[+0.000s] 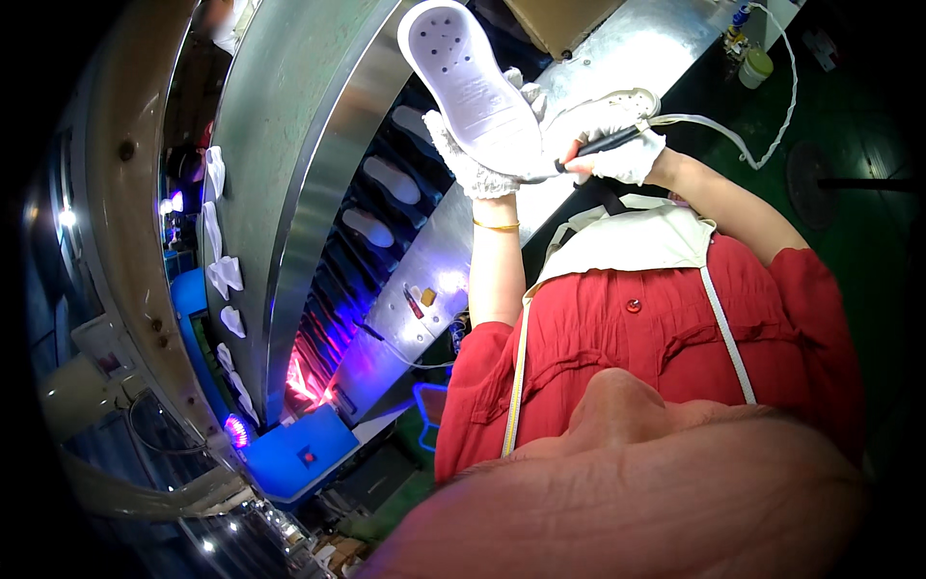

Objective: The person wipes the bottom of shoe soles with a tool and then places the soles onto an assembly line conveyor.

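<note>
A white shoe sole [471, 87] with small holes at its far end is tilted up in my left hand [473, 169], which wears a white knit glove. The glove's fingers curl round both sides of the sole. My right hand [632, 159], also gloved with some fingertips bare, is closed round a black pen-shaped tool [610, 141] trailing a white cord [714, 124]. Its tip is by the near end of the sole; whether they touch I cannot tell. Behind the tool, a second white sole [627, 100] is partly covered by my right hand.
At my left, a conveyor [333, 280] carries several white soles [367, 228] beneath a green-grey metal hood [280, 125]. White pieces [225, 277] lie along the hood. The metal worktop [646, 48] borders the belt. A blue box [301, 452] stands lower left, and a lidded tub [756, 68] upper right.
</note>
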{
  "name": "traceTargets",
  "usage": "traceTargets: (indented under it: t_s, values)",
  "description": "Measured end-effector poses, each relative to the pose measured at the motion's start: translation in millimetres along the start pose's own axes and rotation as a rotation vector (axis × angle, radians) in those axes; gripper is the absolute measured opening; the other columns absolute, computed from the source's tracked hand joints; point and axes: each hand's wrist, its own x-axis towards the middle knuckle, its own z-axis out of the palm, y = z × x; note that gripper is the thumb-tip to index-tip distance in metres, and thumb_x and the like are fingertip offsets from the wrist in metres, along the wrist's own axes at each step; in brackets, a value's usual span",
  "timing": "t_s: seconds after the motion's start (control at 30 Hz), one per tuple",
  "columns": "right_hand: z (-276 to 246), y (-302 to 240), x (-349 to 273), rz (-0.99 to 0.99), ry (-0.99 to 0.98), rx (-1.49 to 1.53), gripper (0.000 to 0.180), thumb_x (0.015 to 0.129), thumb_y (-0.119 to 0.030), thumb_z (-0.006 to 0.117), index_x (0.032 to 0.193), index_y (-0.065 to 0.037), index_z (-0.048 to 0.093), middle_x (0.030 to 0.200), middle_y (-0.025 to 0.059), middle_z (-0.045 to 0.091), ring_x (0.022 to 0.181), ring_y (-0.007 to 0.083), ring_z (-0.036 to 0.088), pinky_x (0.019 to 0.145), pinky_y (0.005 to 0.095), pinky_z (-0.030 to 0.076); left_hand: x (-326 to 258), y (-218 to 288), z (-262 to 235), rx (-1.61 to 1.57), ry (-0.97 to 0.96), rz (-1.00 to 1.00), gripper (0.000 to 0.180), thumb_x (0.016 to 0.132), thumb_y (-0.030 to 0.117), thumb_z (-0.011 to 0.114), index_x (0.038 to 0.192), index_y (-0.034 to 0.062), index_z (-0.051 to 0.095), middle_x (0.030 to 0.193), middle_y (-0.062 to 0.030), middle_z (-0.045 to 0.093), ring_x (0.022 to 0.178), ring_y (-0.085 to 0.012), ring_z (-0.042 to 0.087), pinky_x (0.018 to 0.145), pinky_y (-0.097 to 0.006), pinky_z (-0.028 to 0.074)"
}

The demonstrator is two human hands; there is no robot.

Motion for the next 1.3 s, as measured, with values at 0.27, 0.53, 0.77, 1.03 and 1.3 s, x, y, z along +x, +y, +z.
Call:
traceTargets:
  t_s: [0.27,0.53,0.77,1.03,1.3]
  values:
    - [-1.7,-36.4,5.8,-0.08,0.001,-0.139,0.013,0.079,-0.002,0.064,0.09,-0.005,0.059,0.087,0.0049,0.06,0.082,0.0151,0.059,0.075,0.0279,0.047,1.4,8.5,10.8,0.084,-0.089,-0.006,0.079,0.082,0.061,0.047,0.137,0.005,0.035,0.127,-0.0276,0.045,0.114,-0.0421,0.048,0.099,-0.056,0.036]
    - [-4.1,-25.1,13.9,-0.32,-0.17,-0.281,0.011,0.073,-0.003,0.067,0.083,-0.006,0.062,0.078,0.0045,0.061,0.073,0.0171,0.059,0.065,0.0277,0.047,4.4,13.8,9.9,0.275,-0.023,-0.086,0.077,0.086,0.062,0.037,0.139,0.0053,0.031,0.129,-0.0274,0.044,0.112,-0.0417,0.051,0.094,-0.051,0.043]
    - [-13.4,-45.5,16.6,-0.078,-0.144,-0.188,0.012,0.074,-0.003,0.069,0.085,-0.004,0.064,0.091,0.0065,0.062,0.085,0.0147,0.059,0.076,0.0266,0.048,10.5,16.1,17.2,0.223,0.16,-0.132,0.065,0.089,0.052,0.042,0.129,0.0001,0.044,0.119,-0.0229,0.054,0.104,-0.0371,0.056,0.089,-0.046,0.047]
    - [-8.1,-29.7,31.6,-0.131,-0.191,-0.532,0.016,0.07,0.0,0.066,0.085,-0.007,0.066,0.084,0.0078,0.065,0.078,0.0191,0.062,0.07,0.0294,0.049,31.6,18.7,0.7,0.469,0.273,-0.328,0.048,0.09,0.041,0.051,0.112,-0.0012,0.057,0.099,-0.0149,0.064,0.086,-0.0263,0.064,0.074,-0.037,0.055]
    - [-34.5,-50.2,41.8,0.198,-0.3,-0.5,0.013,0.067,-0.006,0.067,0.08,-0.006,0.068,0.073,0.0072,0.065,0.066,0.0157,0.06,0.063,0.025,0.047,35.8,14.7,-0.9,0.785,0.385,-0.539,0.038,0.09,0.034,0.055,0.107,0.0015,0.061,0.097,-0.0114,0.065,0.084,-0.0228,0.063,0.078,-0.032,0.052]
